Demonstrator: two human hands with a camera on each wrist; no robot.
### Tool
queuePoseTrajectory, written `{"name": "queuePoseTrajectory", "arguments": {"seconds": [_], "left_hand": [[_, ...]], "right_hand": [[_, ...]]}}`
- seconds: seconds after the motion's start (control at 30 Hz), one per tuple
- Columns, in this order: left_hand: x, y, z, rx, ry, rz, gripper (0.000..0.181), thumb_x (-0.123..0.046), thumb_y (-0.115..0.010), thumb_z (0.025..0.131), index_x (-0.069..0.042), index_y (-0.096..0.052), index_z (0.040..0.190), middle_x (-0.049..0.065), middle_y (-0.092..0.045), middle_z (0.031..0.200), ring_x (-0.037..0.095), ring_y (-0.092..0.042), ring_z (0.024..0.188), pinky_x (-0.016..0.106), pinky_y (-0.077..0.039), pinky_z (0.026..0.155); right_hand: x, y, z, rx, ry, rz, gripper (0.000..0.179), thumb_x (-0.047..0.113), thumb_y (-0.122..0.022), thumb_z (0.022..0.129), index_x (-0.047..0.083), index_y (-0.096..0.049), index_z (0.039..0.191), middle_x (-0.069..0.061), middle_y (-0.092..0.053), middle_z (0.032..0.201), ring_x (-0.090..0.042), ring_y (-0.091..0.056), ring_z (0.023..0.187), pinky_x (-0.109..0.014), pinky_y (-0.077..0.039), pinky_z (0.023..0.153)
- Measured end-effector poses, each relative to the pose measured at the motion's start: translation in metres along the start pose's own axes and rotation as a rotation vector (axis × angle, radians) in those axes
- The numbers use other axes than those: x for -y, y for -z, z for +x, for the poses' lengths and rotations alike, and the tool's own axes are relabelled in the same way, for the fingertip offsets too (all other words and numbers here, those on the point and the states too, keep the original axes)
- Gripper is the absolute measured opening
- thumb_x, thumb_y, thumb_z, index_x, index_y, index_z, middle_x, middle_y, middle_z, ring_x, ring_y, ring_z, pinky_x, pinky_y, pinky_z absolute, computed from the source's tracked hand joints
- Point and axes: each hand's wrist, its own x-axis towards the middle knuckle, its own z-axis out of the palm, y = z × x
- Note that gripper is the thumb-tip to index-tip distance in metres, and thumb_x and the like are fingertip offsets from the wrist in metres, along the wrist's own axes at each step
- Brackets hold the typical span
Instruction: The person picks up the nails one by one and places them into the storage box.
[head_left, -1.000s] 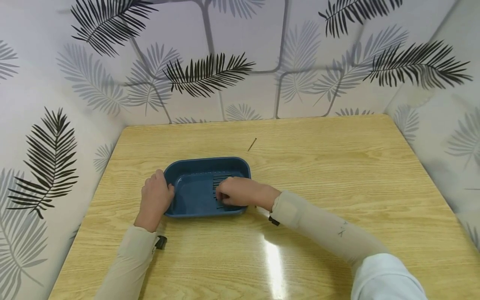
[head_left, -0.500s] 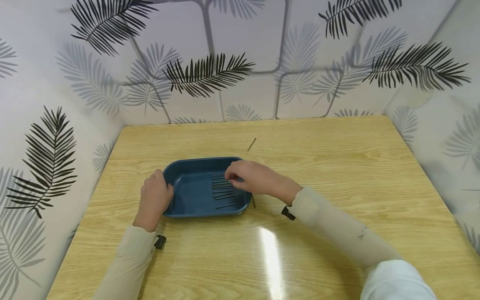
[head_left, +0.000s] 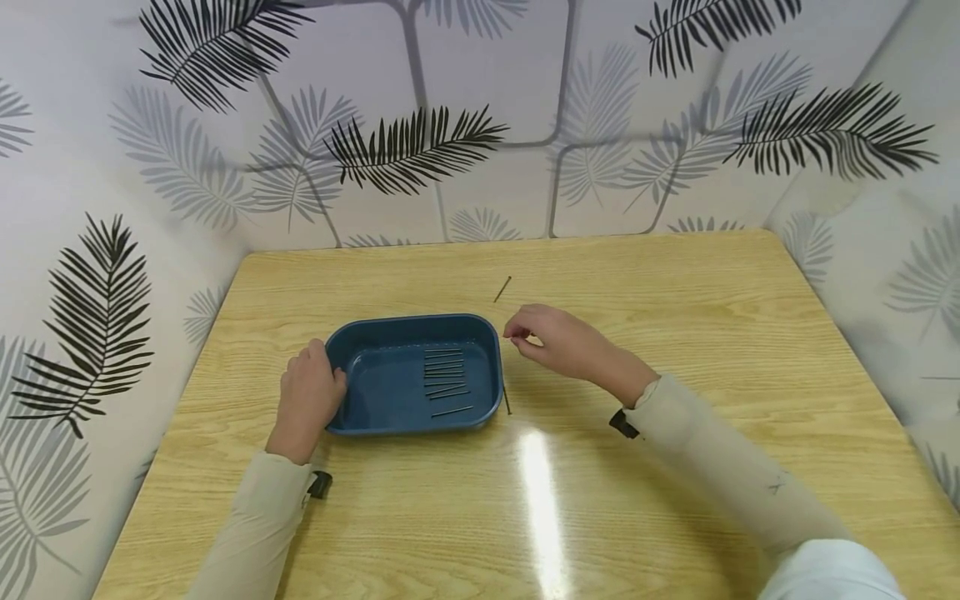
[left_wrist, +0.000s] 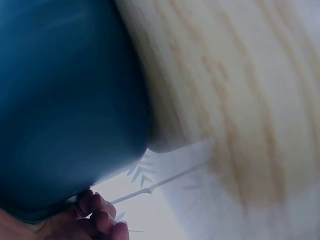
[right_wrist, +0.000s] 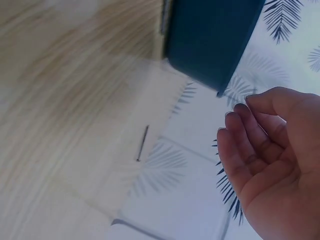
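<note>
A dark blue rectangular tray (head_left: 388, 404) with rounded corners sits on the table. Several thin dark nails (head_left: 445, 372) lie roughly parallel on the right part of its floor. My left hand (head_left: 308, 398) grips the tray's left rim; the left wrist view has its fingers (left_wrist: 102, 212) curled at the edge. Just past the right rim hovers my right hand (head_left: 558, 340), thumb and fingers loosely bent with nothing seen between them. Beyond the tray a single nail (head_left: 502, 289) lies on the tabletop. Another nail (head_left: 507, 401) lies close against the tray's right side.
The wood-grain table (head_left: 675, 333) extends to the right and in front of the tray. A leaf-patterned wall covering (head_left: 517, 192) borders its back and sides. Light reflects in a bright streak on the near tabletop.
My right hand has lifted out of the tray and moved right, past its right rim, uncovering the nails inside. My left hand and the tray stay in place.
</note>
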Motion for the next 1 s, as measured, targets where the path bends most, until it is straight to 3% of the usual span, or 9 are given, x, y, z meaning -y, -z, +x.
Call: {"name": "queuePoseTrajectory", "arguments": {"seconds": [0.27, 0.5, 0.7, 1.0], "left_hand": [[0.0, 0.0, 0.0, -0.008, -0.006, 0.007, 0.019, -0.01, -0.053, 0.088, 0.005, -0.041, 0.089, 0.02, -0.046, 0.077, 0.036, -0.047, 0.071, 0.044, -0.036, 0.058], [0.0, 0.0, 0.0, 0.003, 0.005, 0.002, 0.02, -0.01, -0.052, 0.088, 0.006, -0.042, 0.092, 0.02, -0.047, 0.08, 0.037, -0.048, 0.073, 0.045, -0.036, 0.06], [0.0, -0.001, 0.001, 0.003, 0.004, 0.01, 0.02, -0.01, -0.053, 0.088, 0.006, -0.042, 0.091, 0.02, -0.047, 0.079, 0.036, -0.047, 0.072, 0.044, -0.036, 0.059], [0.0, -0.001, 0.001, 0.008, 0.009, 0.011, 0.02, -0.011, -0.052, 0.088, 0.006, -0.042, 0.091, 0.019, -0.046, 0.078, 0.035, -0.047, 0.071, 0.044, -0.036, 0.059]], "right_hand": [[-0.018, -0.012, -0.019, 0.077, 0.026, -0.041, 0.014, 0.008, -0.061, 0.088, 0.006, -0.067, 0.1, -0.001, -0.061, 0.097, -0.015, -0.056, 0.089, -0.029, -0.046, 0.077], [-0.023, -0.028, -0.024, 0.13, 0.189, -0.155, 0.018, 0.006, -0.065, 0.085, 0.007, -0.066, 0.103, -0.004, -0.06, 0.101, -0.02, -0.055, 0.094, -0.03, -0.046, 0.08], [-0.022, -0.038, -0.024, 0.12, 0.326, -0.116, 0.022, 0.003, -0.059, 0.086, 0.01, -0.068, 0.104, -0.002, -0.061, 0.101, -0.019, -0.053, 0.093, -0.031, -0.044, 0.082], [-0.016, -0.045, -0.025, 0.143, 0.402, -0.066, 0.02, 0.004, -0.061, 0.083, 0.013, -0.069, 0.099, 0.002, -0.062, 0.107, -0.016, -0.052, 0.102, -0.029, -0.041, 0.089]]}}
